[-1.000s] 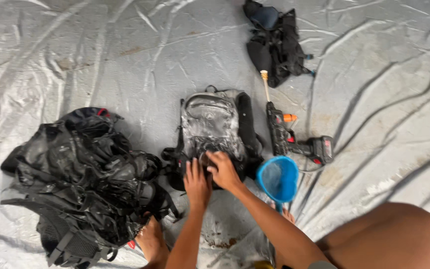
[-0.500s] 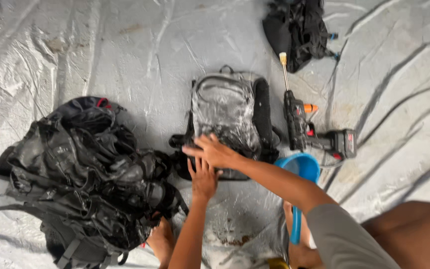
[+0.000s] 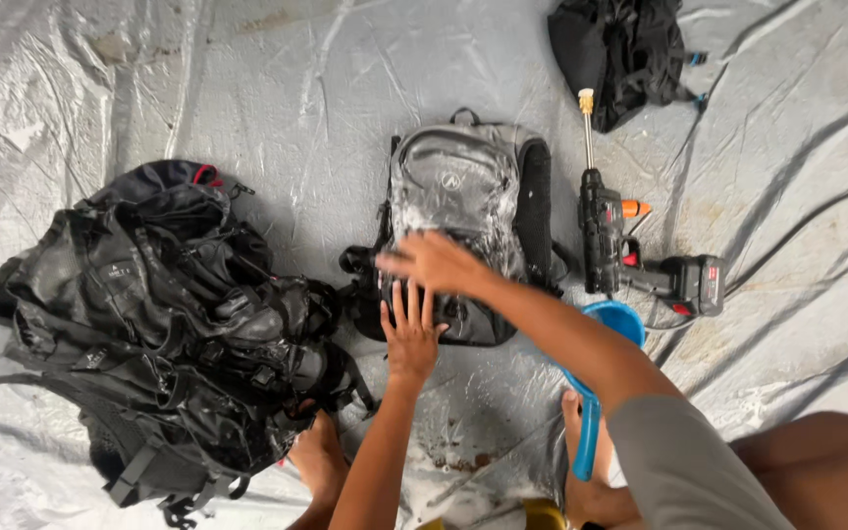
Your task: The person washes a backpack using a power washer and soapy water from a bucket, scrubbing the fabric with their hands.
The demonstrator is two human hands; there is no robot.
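You're crouching over the grey backpack (image 3: 468, 221), so I'm taking that as the landmark for everything.

Nearest to you, your bare feet (image 3: 318, 456) are sitting on the wet plastic sheet (image 3: 100, 79) just below the backpack, and a blue scoop (image 3: 601, 378) is lying just off its lower right corner, partly under your right forearm.

What's changed: half a second back your right hand (image 3: 434, 263) was lower down by the bottom edge, close to the left one. Now it's sliding up and across the wet, soapy-looking front panel, while your left hand (image 3: 409, 329) is staying planted on the dark bottom edge. My read is you're rubbing the front down with one hand and pinning the bag with the other, so the wash looks well under way, not finishing.

Grip-wise: neither hand is gripping anything. Both are flat, fingers spread, palms pressing on the backpack. The bag is lying face up on the sheet, directly under both palms.

Left of the backpack, a bigger black pack (image 3: 159, 324) is slumping in a heap, nearly touching it. Right of it, a cordless spray gun (image 3: 620, 245) is lying alongside, nozzle pointing away from you. Farthest out, beyond the upper right corner, another black bag (image 3: 620, 49) is sitting well apart.
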